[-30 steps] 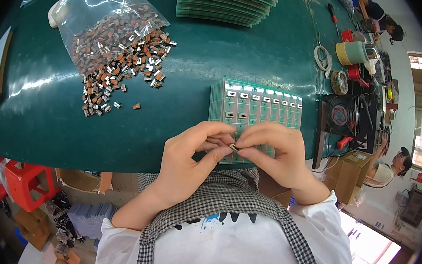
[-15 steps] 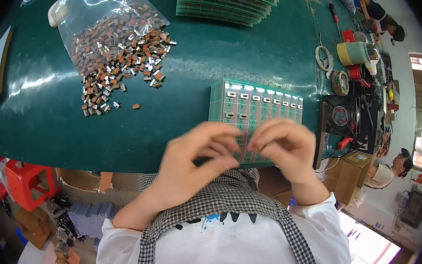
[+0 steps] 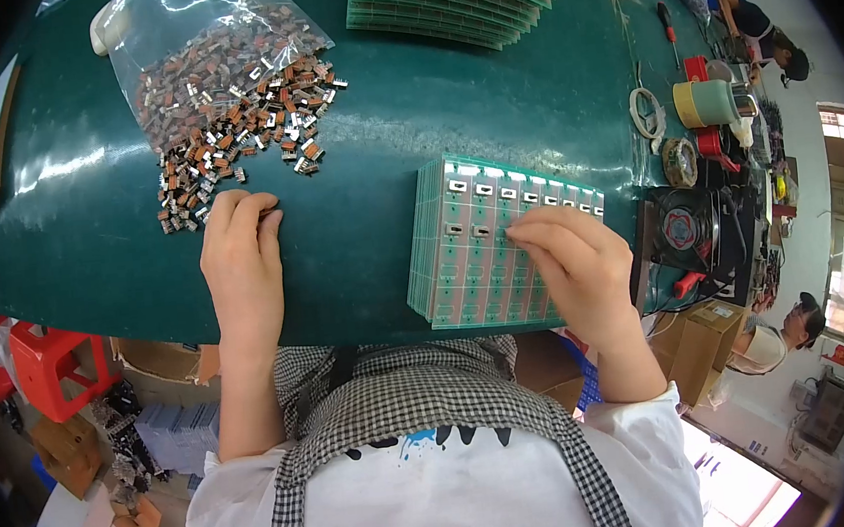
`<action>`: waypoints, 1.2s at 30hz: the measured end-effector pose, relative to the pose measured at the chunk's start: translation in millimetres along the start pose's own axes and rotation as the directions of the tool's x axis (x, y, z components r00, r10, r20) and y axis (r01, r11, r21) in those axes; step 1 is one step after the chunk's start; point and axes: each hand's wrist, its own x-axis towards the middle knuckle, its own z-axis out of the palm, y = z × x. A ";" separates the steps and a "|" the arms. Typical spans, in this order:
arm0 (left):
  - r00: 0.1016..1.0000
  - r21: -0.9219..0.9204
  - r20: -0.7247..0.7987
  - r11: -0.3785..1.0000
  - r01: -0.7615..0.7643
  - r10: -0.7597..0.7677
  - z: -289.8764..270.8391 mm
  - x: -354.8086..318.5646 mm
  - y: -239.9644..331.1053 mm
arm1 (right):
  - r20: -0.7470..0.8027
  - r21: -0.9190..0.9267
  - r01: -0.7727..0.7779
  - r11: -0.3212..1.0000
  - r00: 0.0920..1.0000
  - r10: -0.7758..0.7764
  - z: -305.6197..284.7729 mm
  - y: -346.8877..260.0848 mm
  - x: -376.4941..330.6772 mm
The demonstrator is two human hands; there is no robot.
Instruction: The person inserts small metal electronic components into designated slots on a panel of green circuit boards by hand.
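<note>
My left hand reaches over the green tabletop just below a loose pile of small slide switches with brown bases and metal shells. Its fingers are closed together, and whatever is between the tips is hidden. On the right, my right hand is closed in a pinch over the top panel of a stack of green circuit boards. Its fingertips touch the second row, just right of two fitted switches; what they hold cannot be made out. The top row carries several switches.
A clear plastic bag of switches lies open behind the pile. Another board stack stands at the back. Along the right are a fan, tape rolls and a screwdriver. Red stools stand at lower left. Two people are at far right.
My left hand has moved left from beside my right hand to the loose switch near the pile, covering it. My right hand has come up slightly onto the board's second row.
</note>
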 end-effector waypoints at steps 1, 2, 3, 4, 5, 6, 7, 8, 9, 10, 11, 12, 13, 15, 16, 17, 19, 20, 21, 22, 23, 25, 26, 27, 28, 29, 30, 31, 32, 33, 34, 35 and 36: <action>0.998 -0.095 0.025 0.994 0.060 -0.058 -1.7 1.2 5.3 | 0.000 -0.001 -0.002 1.000 1.000 0.002 0.6 -0.2 0.5; 0.992 -0.188 0.055 0.975 0.121 -0.112 -1.9 1.6 9.5 | -0.020 0.011 -0.011 1.000 1.000 0.011 2.2 -1.1 1.4; 0.992 -0.187 0.055 0.975 0.121 -0.113 -1.5 1.0 11.3 | -0.041 0.026 -0.017 1.000 0.999 0.019 3.7 -2.2 2.6; 0.997 -0.258 0.050 0.963 0.072 -0.061 -1.2 0.4 12.9 | -0.041 0.027 -0.017 0.999 0.999 0.018 4.9 -2.6 3.0; 0.999 -0.328 0.042 0.944 0.022 -0.009 -0.9 -0.3 14.9 | -0.054 0.045 -0.031 0.998 0.998 0.034 6.1 -2.9 3.1; 0.997 -0.367 0.067 0.929 0.050 -0.028 -1.8 -1.0 18.6 | -0.066 0.063 -0.045 0.997 0.997 0.049 7.1 -3.0 3.6; 0.997 -0.366 0.066 0.929 0.051 -0.029 -1.3 -1.6 19.6 | -0.066 0.064 -0.044 0.997 0.997 0.048 7.4 -3.4 4.4; 0.997 -0.383 0.071 0.923 0.042 -0.016 -0.7 -2.1 20.1 | -0.066 0.059 -0.032 0.998 0.997 0.036 7.4 -4.0 5.4; 0.997 -0.401 0.078 0.915 0.033 -0.002 0.1 -2.5 21.0 | -0.065 0.052 -0.022 0.998 0.998 0.025 7.5 -4.4 5.7; 0.997 -0.402 0.078 0.915 0.033 -0.002 0.3 -3.0 22.7 | -0.065 0.051 -0.023 0.998 0.998 0.026 8.2 -4.4 5.7; 0.993 -0.471 0.109 0.877 0.093 -0.046 0.0 -3.5 25.0 | -0.074 0.057 -0.022 0.998 0.997 0.027 9.3 -4.1 5.5; 0.986 -0.534 0.142 0.832 0.152 -0.089 -1.3 -4.2 27.4 | -0.083 0.063 -0.021 0.998 0.996 0.026 9.7 -4.0 5.5; 0.986 -0.534 0.142 0.832 0.152 -0.089 -3.4 -5.2 29.9 | -0.083 0.063 -0.021 0.998 0.996 0.026 9.5 -4.0 5.4; 0.960 -0.633 0.277 0.745 0.212 -0.038 -9.2 -8.1 35.5 | -0.090 0.054 -0.004 0.999 0.996 0.008 9.7 -4.0 5.3; 0.957 -0.661 0.288 0.716 0.223 -0.032 -10.8 -9.7 41.0 | -0.090 0.055 -0.003 0.998 0.996 0.008 9.9 -3.8 5.4; 0.952 -0.682 0.306 0.693 0.234 -0.020 -11.5 -12.0 43.5 | -0.085 0.049 0.000 0.999 0.996 0.004 9.9 -3.2 5.4; 0.929 -0.693 0.368 0.677 0.248 0.036 -14.8 -13.2 48.2 | -0.082 0.039 0.001 0.999 0.997 0.002 9.6 -2.2 5.3; 0.929 -0.694 0.368 0.676 0.247 0.038 -13.0 -14.8 48.6 | -0.086 0.038 0.019 0.999 0.996 -0.016 10.2 -1.3 5.0; 0.911 -0.754 0.410 0.580 0.309 0.047 -10.3 -17.3 48.1 | -0.089 0.039 0.040 0.998 0.995 -0.037 10.6 -1.0 5.1; 0.891 -0.799 0.449 0.474 0.369 0.063 -8.8 -19.0 48.5 | -0.090 0.040 0.042 0.998 0.995 -0.038 9.1 -0.7 4.2; 0.892 -0.799 0.448 0.475 0.368 0.063 -9.3 -19.4 51.3 | -0.075 -0.007 0.065 0.998 0.995 -0.065 6.1 -0.2 2.5; 0.864 -0.833 0.490 0.353 0.425 0.116 -10.5 -20.1 56.5 | -0.059 -0.048 0.089 0.995 0.994 -0.092 2.4 -6.5 2.8; 0.859 -0.843 0.490 0.331 0.424 0.147 -10.3 -21.8 56.6 | -0.043 -0.037 0.069 0.997 0.997 -0.071 -0.7 -15.7 6.4; 0.859 -0.843 0.490 0.331 0.424 0.150 -10.4 -22.7 58.5 | -0.027 -0.033 0.046 0.998 0.999 -0.047 -2.4 -22.8 7.4; 0.851 -0.836 0.499 0.351 0.422 0.165 -10.5 -23.7 60.7 | -0.028 -0.034 0.045 0.998 0.999 -0.046 -0.3 -26.4 5.4; 0.843 -0.828 0.507 0.372 0.419 0.178 -10.6 -24.2 62.6 | -0.062 0.076 0.070 0.995 0.996 -0.065 2.7 -29.1 3.1; 0.835 -0.822 0.517 0.382 0.422 0.190 -10.4 -23.9 64.4 | -0.099 0.183 0.097 0.978 0.992 -0.080 5.8 -31.1 1.8; 0.834 -0.823 0.517 0.382 0.421 0.193 -10.4 -23.6 67.5 | -0.101 0.181 0.096 0.979 0.992 -0.079 9.0 -33.4 2.0; 0.834 -0.815 0.521 0.396 0.423 0.182 -10.7 -23.2 71.3 | -0.126 0.210 0.159 0.965 0.983 -0.135 12.3 -35.9 2.5; 0.835 -0.807 0.525 0.411 0.425 0.168 -11.3 -23.3 73.3 | -0.152 0.241 0.224 0.944 0.970 -0.191 15.7 -36.9 2.3; 0.835 -0.806 0.524 0.413 0.424 0.167 -12.0 -23.5 73.8 | -0.146 0.266 0.216 0.939 0.972 -0.182 19.2 -36.4 -1.3; 0.824 -0.799 0.530 0.444 0.407 0.199 -12.5 -23.9 74.3 | -0.147 0.267 0.217 0.939 0.972 -0.183 19.5 -35.4 -2.9; 0.812 -0.791 0.536 0.474 0.387 0.231 -13.0 -24.0 74.7 | -0.132 0.260 0.234 0.937 0.970 -0.206 18.8 -33.8 -4.1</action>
